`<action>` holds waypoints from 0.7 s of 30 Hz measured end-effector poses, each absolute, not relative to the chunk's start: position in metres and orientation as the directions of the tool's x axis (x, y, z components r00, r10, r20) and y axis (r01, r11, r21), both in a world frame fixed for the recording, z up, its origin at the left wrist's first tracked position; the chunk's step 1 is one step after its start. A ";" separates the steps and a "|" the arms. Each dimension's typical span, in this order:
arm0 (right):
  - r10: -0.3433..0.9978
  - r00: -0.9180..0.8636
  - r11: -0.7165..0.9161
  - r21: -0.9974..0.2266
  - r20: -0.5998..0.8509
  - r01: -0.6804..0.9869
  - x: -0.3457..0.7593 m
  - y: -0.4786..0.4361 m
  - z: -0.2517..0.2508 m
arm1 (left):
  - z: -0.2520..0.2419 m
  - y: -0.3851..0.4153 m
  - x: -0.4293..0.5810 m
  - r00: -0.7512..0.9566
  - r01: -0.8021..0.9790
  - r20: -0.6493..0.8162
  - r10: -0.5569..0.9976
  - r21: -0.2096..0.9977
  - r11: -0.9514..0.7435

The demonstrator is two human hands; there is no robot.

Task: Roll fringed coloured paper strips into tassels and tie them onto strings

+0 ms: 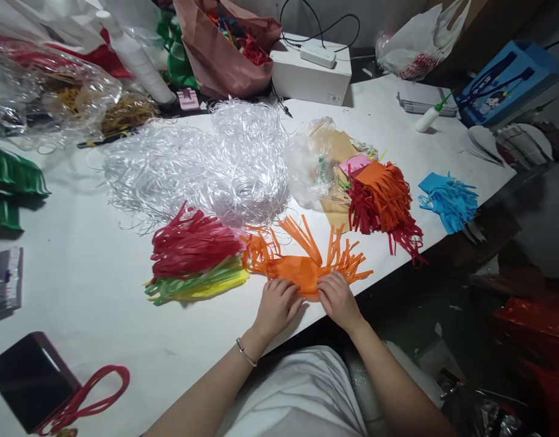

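Note:
A sheet of orange fringed tissue paper (pixel 300 271) lies at the table's front edge, its cut strips fanned out to the far side and both ends. My left hand (pixel 277 303) has its curled fingers on the near left part of the sheet, with the thumb close below. At the near right part, my right hand (pixel 339 298) grips the sheet with bent fingers; its thumb is largely hidden. Left of the orange sheet lie a red fringed bundle (pixel 192 243) and green strips (pixel 197 282) with yellow strips (pixel 224 284) under them.
A heap of shiny white string (pixel 215 164) spreads behind the hands. Orange and dark red tassels (pixel 383 194) lie to the right, beside a blue tassel (pixel 450 200). A glue bottle (pixel 427 119) stands farther back. A phone (pixel 33 379) with a red cord rests at front left.

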State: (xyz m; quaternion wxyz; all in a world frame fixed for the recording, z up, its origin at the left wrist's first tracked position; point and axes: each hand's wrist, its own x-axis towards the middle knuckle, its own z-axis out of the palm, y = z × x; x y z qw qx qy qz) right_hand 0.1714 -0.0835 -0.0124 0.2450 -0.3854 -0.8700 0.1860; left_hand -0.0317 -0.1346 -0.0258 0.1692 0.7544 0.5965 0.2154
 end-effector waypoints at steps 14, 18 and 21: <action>0.737 -0.583 0.669 -0.486 0.342 0.562 0.170 -0.087 -0.015 | 0.001 -0.112 -0.013 0.134 0.931 0.015 0.991 0.340 -0.131; 0.760 -0.550 0.644 -0.511 0.345 0.569 0.172 -0.088 -0.018 | -0.002 -0.109 -0.019 0.148 0.956 -0.046 0.988 0.264 -0.131; 0.782 -0.516 0.619 -0.532 0.349 0.578 0.172 -0.088 -0.019 | -0.003 -0.110 -0.026 0.130 0.964 -0.063 0.990 0.242 -0.111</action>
